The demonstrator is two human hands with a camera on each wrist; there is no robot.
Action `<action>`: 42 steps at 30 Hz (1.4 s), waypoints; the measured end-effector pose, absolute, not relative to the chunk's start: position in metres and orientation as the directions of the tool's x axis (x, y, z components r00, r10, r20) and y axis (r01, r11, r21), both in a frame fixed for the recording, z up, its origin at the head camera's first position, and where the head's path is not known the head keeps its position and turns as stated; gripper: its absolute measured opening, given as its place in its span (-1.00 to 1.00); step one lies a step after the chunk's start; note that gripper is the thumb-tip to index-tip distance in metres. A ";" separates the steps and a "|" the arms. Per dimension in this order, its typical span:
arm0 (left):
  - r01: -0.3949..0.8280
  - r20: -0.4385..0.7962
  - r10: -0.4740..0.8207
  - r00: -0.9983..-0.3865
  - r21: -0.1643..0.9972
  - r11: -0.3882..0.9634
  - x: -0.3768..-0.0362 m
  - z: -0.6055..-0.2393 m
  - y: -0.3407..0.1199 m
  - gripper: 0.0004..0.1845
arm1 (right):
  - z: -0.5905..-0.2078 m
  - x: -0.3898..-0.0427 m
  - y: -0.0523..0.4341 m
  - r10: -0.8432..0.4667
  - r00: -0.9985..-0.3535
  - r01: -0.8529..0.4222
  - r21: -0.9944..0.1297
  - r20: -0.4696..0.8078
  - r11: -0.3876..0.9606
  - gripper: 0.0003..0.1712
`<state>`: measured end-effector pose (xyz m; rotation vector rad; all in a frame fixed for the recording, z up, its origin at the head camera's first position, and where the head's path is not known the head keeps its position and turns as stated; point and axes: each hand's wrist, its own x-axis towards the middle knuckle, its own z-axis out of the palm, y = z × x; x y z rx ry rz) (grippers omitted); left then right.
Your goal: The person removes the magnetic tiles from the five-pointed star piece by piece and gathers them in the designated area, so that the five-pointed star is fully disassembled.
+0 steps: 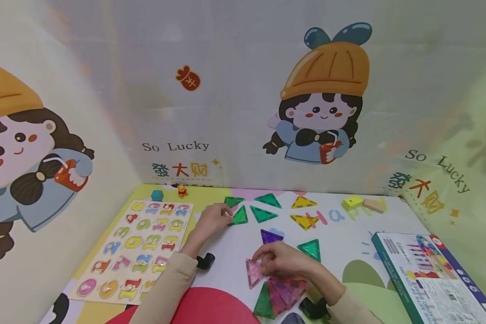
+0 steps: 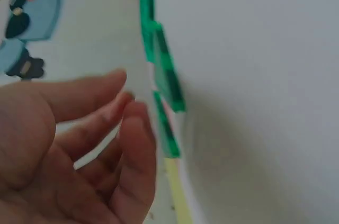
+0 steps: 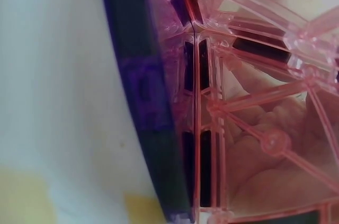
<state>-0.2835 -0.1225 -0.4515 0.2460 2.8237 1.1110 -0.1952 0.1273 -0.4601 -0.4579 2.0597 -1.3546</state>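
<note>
Right hand (image 1: 281, 259) near desk front, fingers pinching translucent pink triangle tile (image 1: 254, 271), its point aimed at person, joined to pink-green tile cluster (image 1: 281, 293) just right. Left hand (image 1: 212, 219) farther back, fingers loose, tips touching translucent green triangle tile (image 1: 240, 217).

1. We saw translucent, glossy plastic in the pink triangle tile (image 1: 254, 271), ribbed inside.
2. The green triangle tile (image 1: 240, 216) looked like the same clear plastic.
3. The number puzzle board (image 1: 134, 248) looked like painted wood.
4. The box (image 1: 429, 274) was glossy printed cardboard.
</note>
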 end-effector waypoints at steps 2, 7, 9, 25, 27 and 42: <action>0.155 -0.053 0.266 -0.962 0.698 0.699 -0.275 -0.449 -0.122 -0.92 | -0.460 -0.196 0.128 -0.589 -0.748 0.053 -0.911 -0.308 0.409 -0.66; 0.245 -0.166 0.549 -0.819 0.764 0.596 -0.255 -0.455 -0.118 -0.94 | -0.461 -0.196 0.130 -0.572 -0.759 0.089 -0.920 -0.311 0.382 -0.70; 0.253 -0.202 0.627 -0.753 0.791 0.558 -0.249 -0.458 -0.116 -0.94 | -0.460 -0.196 0.130 -0.570 -0.760 0.098 -0.922 -0.311 0.374 -0.71; 0.238 -0.246 0.714 -0.655 0.829 0.505 -0.243 -0.462 -0.113 -0.96 | -0.450 -0.195 0.133 -0.589 -0.756 0.063 -0.928 -0.285 0.368 -0.68; 0.231 -0.256 0.700 -0.667 0.822 0.521 -0.245 -0.462 -0.118 -0.96 | -0.446 -0.196 0.136 -0.593 -0.759 0.025 -0.922 -0.268 0.386 -0.65; 0.109 -0.215 0.351 -0.911 0.696 0.709 -0.253 -0.450 -0.134 -0.89 | -0.439 -0.209 0.158 -0.355 -0.934 -0.215 -0.712 -0.051 0.668 -0.75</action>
